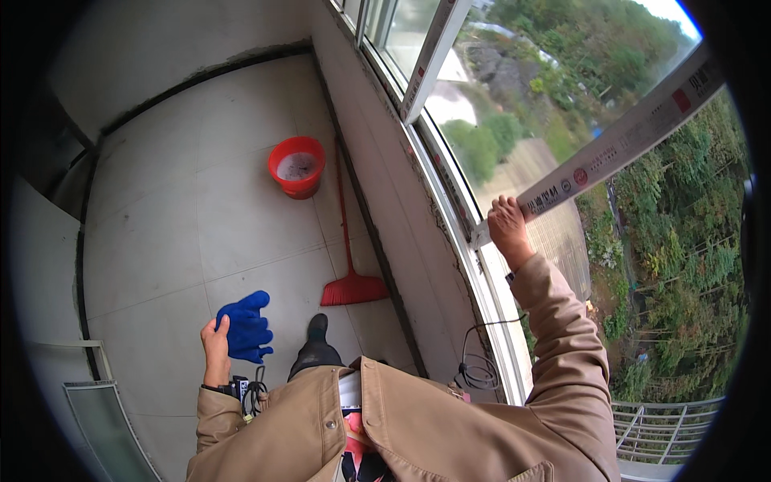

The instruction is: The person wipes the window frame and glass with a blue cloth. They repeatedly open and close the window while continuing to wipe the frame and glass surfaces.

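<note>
My left hand [215, 344] pinches a blue work glove [246, 328] at its cuff, with the glove's fingers spread out to the right over the tiled floor. Whether it is one glove or two stacked together I cannot tell. On the other side, my right hand [507, 228] is closed around the lower end of a window sash's upright frame [614, 141]. Protective film bearing writing covers that frame. Beneath this hand runs the white window track [464, 205]. Outside the opening, trees and a field lie far below.
A red bucket [301, 187] of soapy water stands on the floor ahead. Between it and the wall lies a red broom [354, 289]. A coiled black cable [479, 375] hangs by the sill. At lower left leans a framed panel [108, 428]; a metal railing [662, 431] is outside.
</note>
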### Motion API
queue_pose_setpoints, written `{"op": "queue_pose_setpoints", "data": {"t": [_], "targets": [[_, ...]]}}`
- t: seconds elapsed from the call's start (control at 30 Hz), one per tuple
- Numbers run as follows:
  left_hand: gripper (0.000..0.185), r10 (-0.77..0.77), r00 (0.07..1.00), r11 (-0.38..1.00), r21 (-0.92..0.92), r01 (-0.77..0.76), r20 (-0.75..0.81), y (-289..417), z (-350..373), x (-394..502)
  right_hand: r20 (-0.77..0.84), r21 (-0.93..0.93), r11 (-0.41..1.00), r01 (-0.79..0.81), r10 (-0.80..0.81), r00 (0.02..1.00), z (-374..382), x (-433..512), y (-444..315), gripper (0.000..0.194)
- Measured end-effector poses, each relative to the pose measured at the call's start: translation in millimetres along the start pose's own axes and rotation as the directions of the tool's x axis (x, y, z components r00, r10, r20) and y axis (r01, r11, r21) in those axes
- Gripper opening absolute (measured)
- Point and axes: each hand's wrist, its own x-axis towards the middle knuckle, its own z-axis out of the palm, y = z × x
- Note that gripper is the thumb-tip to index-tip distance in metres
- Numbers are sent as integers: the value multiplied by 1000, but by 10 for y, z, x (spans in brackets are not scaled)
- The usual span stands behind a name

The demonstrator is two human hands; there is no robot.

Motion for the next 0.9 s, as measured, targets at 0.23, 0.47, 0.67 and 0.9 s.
{"op": "queue_pose_setpoints", "data": {"t": [0.23, 0.47, 0.67, 0.9], "targets": [[17, -143, 987, 980, -128, 151, 71, -308, 332, -375, 52, -26, 999, 18, -17, 998, -230, -947, -96, 19], [18, -32, 977, 995, -86, 51, 210, -2, 789, -383, 49, 42, 998, -49, 47, 998, -513, -1976, -247, 17], [21, 26, 965, 1000, -24, -20, 260, 75, 1097, -375, 147, 76, 988, -132, 120, 982, -789, -2898, -369, 23], [20, -18, 929, 999, 53, -2, 370, 213, 1461, -364, 149, -83, 990, -115, 126, 981, -1032, -3766, -491, 37]]}}
